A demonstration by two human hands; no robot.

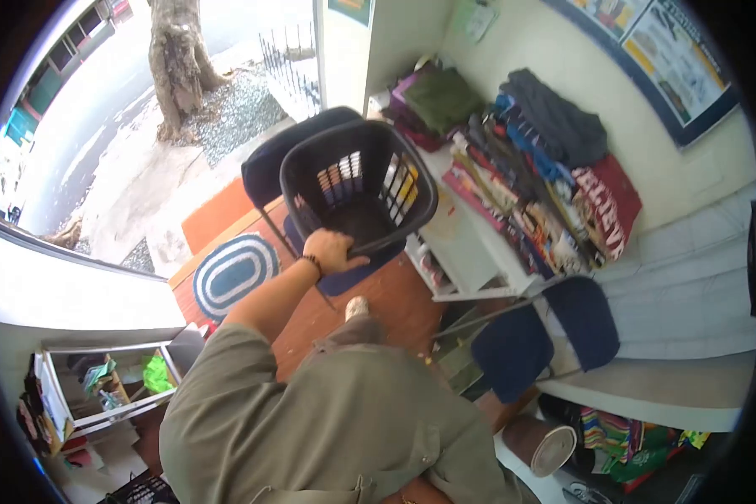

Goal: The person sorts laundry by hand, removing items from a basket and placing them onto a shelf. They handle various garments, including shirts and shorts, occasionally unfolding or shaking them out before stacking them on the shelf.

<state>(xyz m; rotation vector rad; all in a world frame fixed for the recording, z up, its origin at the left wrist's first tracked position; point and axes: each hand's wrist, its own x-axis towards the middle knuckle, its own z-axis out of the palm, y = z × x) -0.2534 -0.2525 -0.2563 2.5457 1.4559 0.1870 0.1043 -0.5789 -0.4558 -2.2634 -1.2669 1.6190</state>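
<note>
My left hand (329, 251), with a dark beaded bracelet at the wrist, is closed over the near rim of a black plastic laundry basket (304, 197). The basket tilts toward me, so its bare inside and slotted walls show. Beneath and behind it is a dark blue chair (265, 155), its seat partly hidden by the basket. My right hand is out of sight; only the right sleeve (470, 428) of my olive shirt shows. To the right of the basket, piled folded clothes (512, 185) cover much of a white table (470, 252).
An oval blue-and-white rug (236, 275) lies at the open doorway on the left. A second blue chair (512, 349) stands to the right. Behind me are a glass-topped case (109, 386) and a brown lidded bin (539, 445). Outside stands a tree trunk (176, 67).
</note>
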